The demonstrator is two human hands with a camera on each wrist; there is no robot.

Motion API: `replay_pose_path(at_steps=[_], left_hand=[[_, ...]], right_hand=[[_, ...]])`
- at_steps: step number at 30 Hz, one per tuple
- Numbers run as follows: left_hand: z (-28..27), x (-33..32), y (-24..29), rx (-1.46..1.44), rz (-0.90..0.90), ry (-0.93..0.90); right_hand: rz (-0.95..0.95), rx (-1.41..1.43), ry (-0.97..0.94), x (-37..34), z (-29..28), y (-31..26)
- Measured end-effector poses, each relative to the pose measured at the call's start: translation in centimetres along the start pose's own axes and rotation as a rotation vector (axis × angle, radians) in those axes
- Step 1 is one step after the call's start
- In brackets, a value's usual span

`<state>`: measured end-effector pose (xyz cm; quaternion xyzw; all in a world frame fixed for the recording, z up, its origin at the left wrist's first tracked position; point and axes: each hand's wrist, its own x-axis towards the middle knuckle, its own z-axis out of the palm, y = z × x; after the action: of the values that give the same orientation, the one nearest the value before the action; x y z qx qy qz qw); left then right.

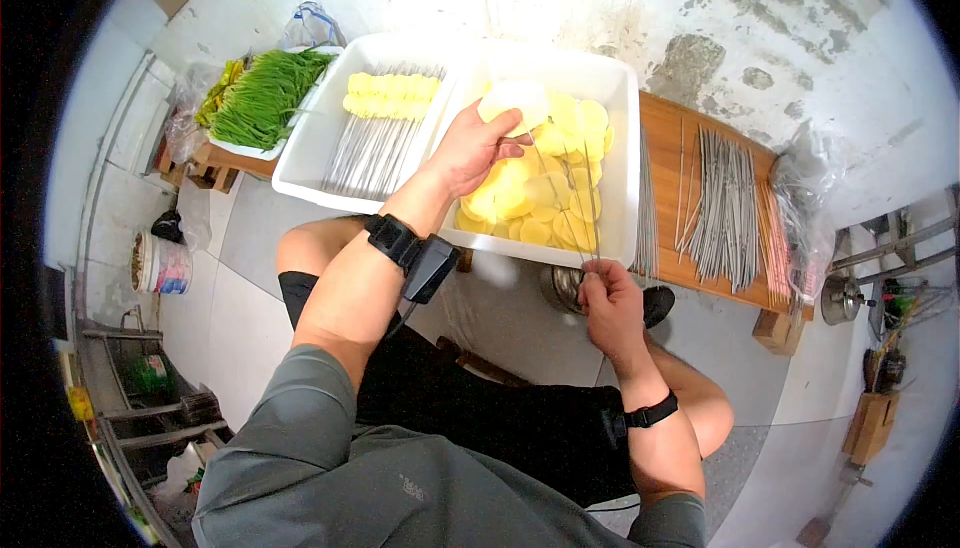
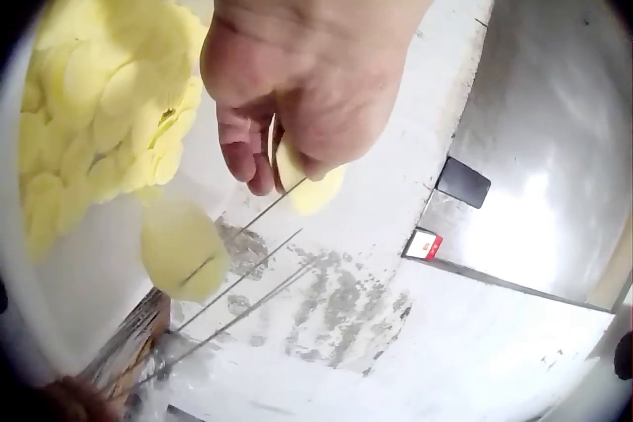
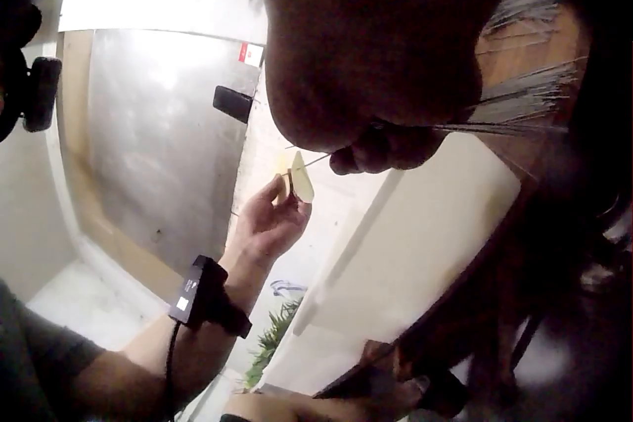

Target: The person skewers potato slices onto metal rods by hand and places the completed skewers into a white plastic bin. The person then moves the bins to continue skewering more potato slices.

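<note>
Over the right-hand white tub (image 1: 628, 163), my left hand (image 1: 470, 155) pinches thin pale-yellow potato slices (image 1: 515, 104) between thumb and fingers. My right hand (image 1: 612, 306), near the tub's front edge, grips several thin metal skewers (image 1: 592, 210) by their lower ends. One skewer's tip reaches the slices at my left fingers, as the right wrist view shows too. Farther down the skewers, another potato slice (image 2: 184, 252) appears pierced in the left wrist view. Loose potato slices (image 1: 540, 233) are heaped in the tub beneath both hands.
Skewers threaded with potato slices (image 1: 392, 96) lie in the left white tub (image 1: 290, 173). Beyond it is a tray of green vegetable stalks (image 1: 268, 98). On the wooden board (image 1: 660, 128) to the right lies a pile of bare skewers (image 1: 728, 210). A wall stands behind.
</note>
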<state>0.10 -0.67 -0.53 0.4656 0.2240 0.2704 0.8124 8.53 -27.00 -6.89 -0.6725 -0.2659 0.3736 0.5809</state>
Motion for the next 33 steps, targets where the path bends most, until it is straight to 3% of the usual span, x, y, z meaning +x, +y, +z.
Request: replay_pose_path(at_steps=[12,17,33], left_hand=[[-0.4,-0.1,0.3,0.030,0.049,0.035],[-0.3,-0.2,1.2,0.028,0.085,0.062],[-0.1,0.2,0.5,0.049,0.088,0.108]], right_hand=[[-0.073,0.011,0.031,-0.1,0.3,-0.5],[0.003,0.072,0.046,0.1,-0.3,-0.3],[-0.043,0.035,-0.042,-0.1,0.0,-0.4]])
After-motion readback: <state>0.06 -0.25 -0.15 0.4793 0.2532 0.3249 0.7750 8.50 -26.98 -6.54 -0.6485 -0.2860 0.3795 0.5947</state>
